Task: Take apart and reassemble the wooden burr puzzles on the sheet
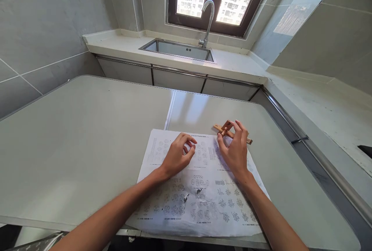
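A white printed sheet (200, 193) with diagrams lies on the grey table (81, 146) in front of me. My left hand (177, 156) rests on the sheet's upper part with its fingers curled and nothing visible in them. Just right of it, my right hand (234, 148) reaches over the sheet's top right corner. Its fingertips pinch a small brown wooden block (227, 125) that sits on a wooden stick (248, 140) lying on the table just beyond the paper.
Behind the table runs a white counter (232, 64) with a steel sink (178, 49) and a curved tap (207, 22) under a window. The counter continues along the right wall, where a dark object (365, 150) lies at the frame edge.
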A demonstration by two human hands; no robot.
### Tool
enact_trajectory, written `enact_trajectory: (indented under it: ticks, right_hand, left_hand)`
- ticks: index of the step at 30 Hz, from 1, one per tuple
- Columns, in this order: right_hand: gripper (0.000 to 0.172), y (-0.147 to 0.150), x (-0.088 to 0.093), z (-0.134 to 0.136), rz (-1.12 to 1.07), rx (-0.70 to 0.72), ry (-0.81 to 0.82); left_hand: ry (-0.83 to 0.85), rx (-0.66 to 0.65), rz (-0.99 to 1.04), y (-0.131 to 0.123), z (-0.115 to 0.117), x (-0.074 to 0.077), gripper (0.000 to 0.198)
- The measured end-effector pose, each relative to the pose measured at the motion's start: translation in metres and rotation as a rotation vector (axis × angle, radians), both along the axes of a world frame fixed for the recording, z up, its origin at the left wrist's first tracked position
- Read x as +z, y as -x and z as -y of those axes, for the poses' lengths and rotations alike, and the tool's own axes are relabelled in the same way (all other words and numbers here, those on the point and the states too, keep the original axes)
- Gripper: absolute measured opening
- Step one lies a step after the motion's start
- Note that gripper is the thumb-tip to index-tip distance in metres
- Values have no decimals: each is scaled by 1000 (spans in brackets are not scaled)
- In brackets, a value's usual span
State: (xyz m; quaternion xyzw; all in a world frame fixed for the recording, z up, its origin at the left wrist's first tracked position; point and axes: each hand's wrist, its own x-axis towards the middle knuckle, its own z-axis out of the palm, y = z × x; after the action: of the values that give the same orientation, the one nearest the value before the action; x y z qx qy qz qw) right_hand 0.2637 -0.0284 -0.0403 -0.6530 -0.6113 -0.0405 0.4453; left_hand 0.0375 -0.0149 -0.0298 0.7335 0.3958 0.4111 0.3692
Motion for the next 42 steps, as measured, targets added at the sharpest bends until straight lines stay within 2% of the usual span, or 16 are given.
enact_trajectory:
  ticks: [3, 6, 10, 13, 23, 42]
  right_hand:
    - [37, 4, 5, 2, 1, 56, -115]
    - [23, 9, 6, 5, -2, 222, -182]
    - [15, 18, 2, 10, -20, 494, -76]
    - [17, 23, -5, 14, -31, 590, 50]
    - [20, 29, -15, 17, 8, 610, 243]
    - [20, 28, -12, 17, 16, 593, 237]
  left_hand:
    - [9, -1, -7, 0, 0, 0, 10]
    - [21, -3, -17, 1, 1, 1, 10]
    - [31, -6, -23, 1, 1, 3, 11]
    - [46, -12, -25, 1, 2, 5, 11]
    - [110, -38, -37, 0, 3, 5, 12]
    - [134, -49, -42, -1, 2, 6, 13]
